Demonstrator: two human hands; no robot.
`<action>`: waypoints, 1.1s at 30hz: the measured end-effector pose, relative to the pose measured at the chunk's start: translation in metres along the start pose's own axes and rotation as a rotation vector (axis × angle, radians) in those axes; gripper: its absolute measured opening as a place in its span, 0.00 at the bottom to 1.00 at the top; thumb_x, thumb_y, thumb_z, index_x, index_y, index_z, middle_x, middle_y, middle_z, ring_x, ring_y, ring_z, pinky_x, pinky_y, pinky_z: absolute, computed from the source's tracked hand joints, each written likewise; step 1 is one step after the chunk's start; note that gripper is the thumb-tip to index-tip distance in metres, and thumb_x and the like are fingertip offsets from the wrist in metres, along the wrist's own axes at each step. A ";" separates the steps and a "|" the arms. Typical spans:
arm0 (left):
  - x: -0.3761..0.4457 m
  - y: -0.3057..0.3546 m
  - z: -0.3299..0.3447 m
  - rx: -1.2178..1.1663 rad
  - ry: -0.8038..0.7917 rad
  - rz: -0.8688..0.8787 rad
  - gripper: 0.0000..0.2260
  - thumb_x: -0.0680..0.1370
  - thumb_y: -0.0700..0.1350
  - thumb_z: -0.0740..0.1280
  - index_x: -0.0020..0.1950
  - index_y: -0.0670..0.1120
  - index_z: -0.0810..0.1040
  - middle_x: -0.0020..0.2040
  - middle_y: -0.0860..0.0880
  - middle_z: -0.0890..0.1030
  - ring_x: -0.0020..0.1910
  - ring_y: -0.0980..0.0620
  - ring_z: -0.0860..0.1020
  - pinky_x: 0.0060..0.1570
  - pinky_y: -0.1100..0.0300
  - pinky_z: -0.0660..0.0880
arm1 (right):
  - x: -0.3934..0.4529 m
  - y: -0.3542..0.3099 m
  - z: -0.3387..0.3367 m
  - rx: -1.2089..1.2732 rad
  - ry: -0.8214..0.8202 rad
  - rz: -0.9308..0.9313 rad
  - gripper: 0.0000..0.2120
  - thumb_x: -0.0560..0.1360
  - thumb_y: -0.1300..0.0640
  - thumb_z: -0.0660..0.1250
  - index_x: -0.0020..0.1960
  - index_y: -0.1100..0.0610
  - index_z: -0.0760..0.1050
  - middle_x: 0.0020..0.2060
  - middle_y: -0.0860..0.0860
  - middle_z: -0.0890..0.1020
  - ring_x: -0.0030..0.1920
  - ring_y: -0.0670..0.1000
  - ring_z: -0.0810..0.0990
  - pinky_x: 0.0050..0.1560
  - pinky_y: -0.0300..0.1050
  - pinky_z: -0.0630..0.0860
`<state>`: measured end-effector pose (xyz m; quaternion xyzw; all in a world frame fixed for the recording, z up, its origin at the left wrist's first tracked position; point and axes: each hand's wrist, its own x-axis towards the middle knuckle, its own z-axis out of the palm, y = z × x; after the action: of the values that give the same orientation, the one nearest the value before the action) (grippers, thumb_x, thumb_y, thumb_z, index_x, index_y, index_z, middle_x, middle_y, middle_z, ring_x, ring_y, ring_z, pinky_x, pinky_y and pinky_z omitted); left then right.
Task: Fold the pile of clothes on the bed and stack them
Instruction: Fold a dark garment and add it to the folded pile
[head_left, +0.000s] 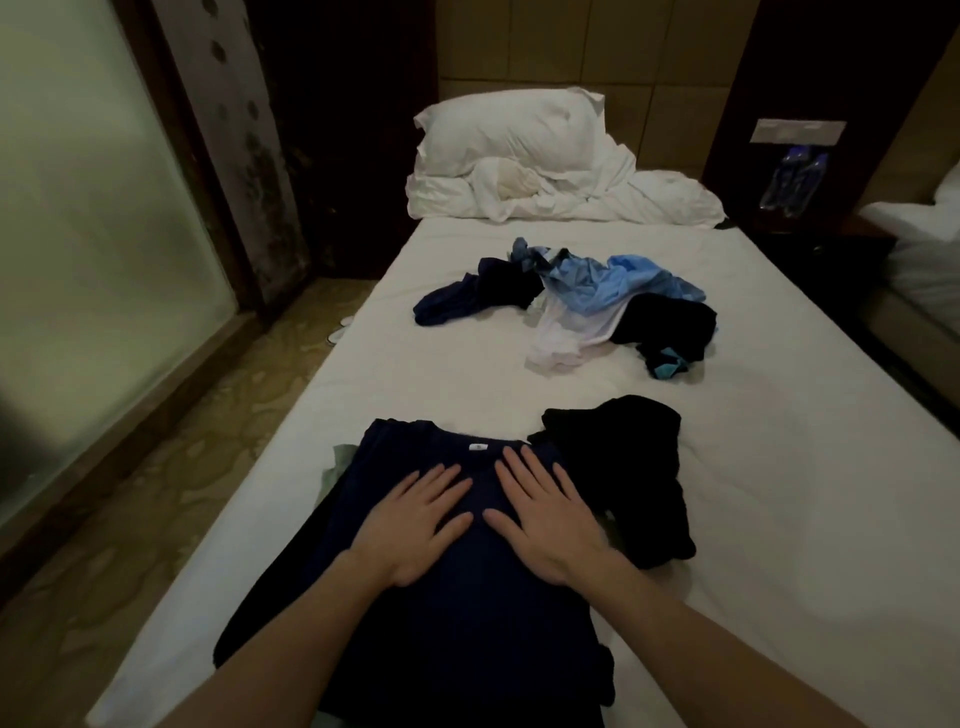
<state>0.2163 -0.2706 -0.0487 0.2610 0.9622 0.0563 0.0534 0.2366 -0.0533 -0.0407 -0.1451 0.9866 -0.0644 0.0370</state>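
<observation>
A navy T-shirt (447, 613) lies spread flat on the near part of the white bed (779, 519), its collar label facing up. My left hand (415, 525) and my right hand (545, 514) press flat on its chest, fingers straight and spread. A pale green garment (336, 465) peeks out from under the shirt's left edge. A black garment (634, 478) lies crumpled just right of my right hand. Farther up the bed sits the unfolded pile (571, 296): dark blue, light blue, white and black pieces tangled together.
A white pillow (511, 132) and a bunched white duvet (639, 197) lie at the head of the bed. A frosted glass wall (93, 218) runs along the left, with patterned floor between. A nightstand (810, 244) and a second bed (924, 244) are at the right.
</observation>
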 end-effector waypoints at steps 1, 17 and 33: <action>0.005 -0.001 -0.004 0.002 0.026 -0.012 0.35 0.77 0.68 0.35 0.81 0.55 0.51 0.81 0.57 0.47 0.79 0.58 0.45 0.77 0.59 0.42 | 0.001 0.005 -0.002 0.029 0.054 0.033 0.34 0.80 0.34 0.38 0.80 0.49 0.37 0.79 0.45 0.37 0.77 0.46 0.32 0.79 0.54 0.41; 0.161 0.134 -0.019 -0.016 0.051 0.103 0.29 0.76 0.60 0.65 0.74 0.50 0.66 0.74 0.49 0.68 0.71 0.47 0.69 0.69 0.50 0.66 | -0.015 0.166 -0.023 0.226 0.319 0.442 0.10 0.82 0.47 0.57 0.52 0.50 0.73 0.47 0.49 0.80 0.50 0.54 0.77 0.45 0.50 0.74; 0.198 0.178 -0.063 -0.580 0.475 -0.040 0.15 0.84 0.51 0.59 0.37 0.50 0.70 0.34 0.54 0.76 0.35 0.56 0.74 0.37 0.55 0.69 | -0.013 0.240 -0.085 0.299 0.476 0.436 0.18 0.78 0.58 0.62 0.68 0.50 0.73 0.66 0.52 0.74 0.66 0.56 0.70 0.65 0.54 0.70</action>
<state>0.1262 -0.0227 0.0229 0.1958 0.8968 0.3843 -0.0983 0.1734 0.1885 0.0107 0.0950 0.9550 -0.2310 -0.1603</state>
